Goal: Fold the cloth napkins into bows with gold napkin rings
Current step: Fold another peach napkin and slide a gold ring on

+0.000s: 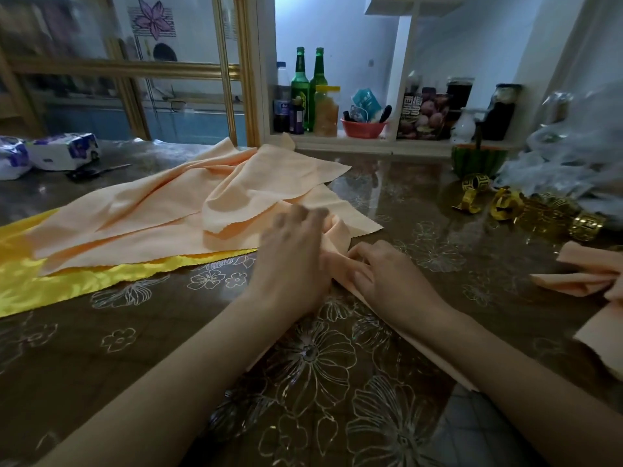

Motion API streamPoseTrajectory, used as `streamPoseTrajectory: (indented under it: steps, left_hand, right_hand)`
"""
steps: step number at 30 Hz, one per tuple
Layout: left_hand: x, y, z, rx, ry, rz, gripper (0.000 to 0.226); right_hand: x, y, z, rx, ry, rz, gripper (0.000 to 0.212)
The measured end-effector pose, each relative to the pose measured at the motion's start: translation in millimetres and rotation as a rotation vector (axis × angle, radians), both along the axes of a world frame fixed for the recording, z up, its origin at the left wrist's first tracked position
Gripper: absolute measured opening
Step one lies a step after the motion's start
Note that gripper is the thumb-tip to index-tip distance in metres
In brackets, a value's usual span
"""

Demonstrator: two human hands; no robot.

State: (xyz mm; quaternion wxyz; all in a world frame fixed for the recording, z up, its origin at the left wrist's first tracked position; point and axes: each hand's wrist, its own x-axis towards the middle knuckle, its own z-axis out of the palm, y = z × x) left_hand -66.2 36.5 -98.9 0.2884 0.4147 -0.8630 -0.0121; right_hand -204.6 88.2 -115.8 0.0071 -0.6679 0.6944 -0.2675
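Observation:
A peach napkin (340, 234), folded into a long strip, runs from the table's middle back toward me under both hands. My left hand (291, 254) is motion-blurred and lies over the strip's bunched far end, fingers bent down onto the cloth. My right hand (387, 276) pinches the folds just to the right of it, fingers curled. Several gold napkin rings (539, 212) lie at the right. A folded peach napkin (580, 274) lies near the right edge.
A loose pile of peach napkins (161, 210) lies on a yellow satin cloth (50, 284) at the left. Tissue packs (64, 151) and scissors (94, 171) sit far left. A melon-shaped holder (478, 160) and crumpled plastic bags (569, 153) stand far right, and bottles (305, 89) fill the shelf behind.

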Motion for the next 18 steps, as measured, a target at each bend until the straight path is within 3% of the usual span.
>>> streamPoseTrajectory:
  steps: [3,7,10,15,18]
  left_hand:
    - [-22,20,-4,0.0,-0.029,-0.309,0.046]
    - [-30,14,-19,0.29,-0.183,-0.33,0.05]
    - [-35,11,-25,0.264,-0.309,-0.326,0.049]
    - [-38,11,-25,0.097,-0.139,-0.508,0.039]
    - [-41,12,-21,0.127,-0.106,-0.616,0.036]
  right_hand:
    - [-7,-2,4,0.094,-0.004,0.067,0.03]
    - [-50,4,34,0.375,-0.204,0.047,0.022]
    - [-104,8,40,0.138,-0.281,-0.246,0.021]
    - [-187,-4,23,0.158,-0.006,-0.633,0.041]
    - [-230,0,34,0.108,0.148,-0.803,0.053]
